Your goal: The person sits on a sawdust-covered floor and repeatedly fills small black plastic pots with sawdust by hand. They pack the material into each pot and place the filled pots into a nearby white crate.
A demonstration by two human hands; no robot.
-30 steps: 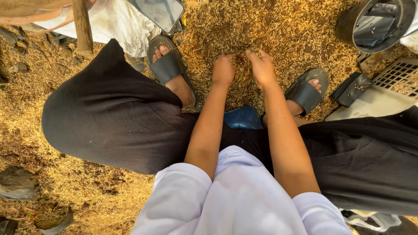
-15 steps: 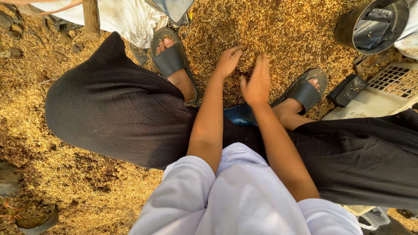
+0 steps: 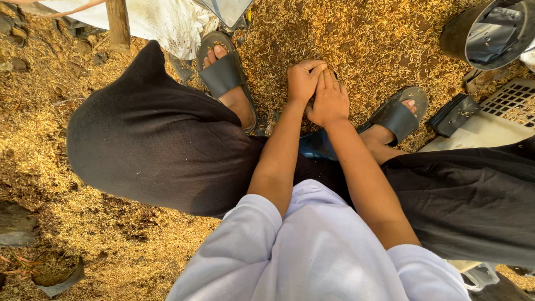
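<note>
My left hand (image 3: 302, 78) is curled into a fist just above the ground, which is covered in golden straw and husks (image 3: 362, 44). My right hand (image 3: 330, 101) lies flat against it, fingers straight and pressed together. Whatever sits between the two palms is hidden. Both hands hover between my feet, which are in dark sandals: the left (image 3: 223, 72) and the right (image 3: 397, 116). My black trousers (image 3: 150, 139) and white sleeves (image 3: 312, 251) fill the lower part of the view.
A black bucket (image 3: 484, 30) stands at the top right, above a white gridded crate (image 3: 504, 114) and a small black pouch (image 3: 454, 114). A wooden post (image 3: 118, 22) and white sheet (image 3: 167, 25) are at the top left. A blue object (image 3: 315, 146) lies under my legs.
My hands were apart with fingers down in the husks, then lifted with fingers spread. Now they are pressed together, the left one curled.
</note>
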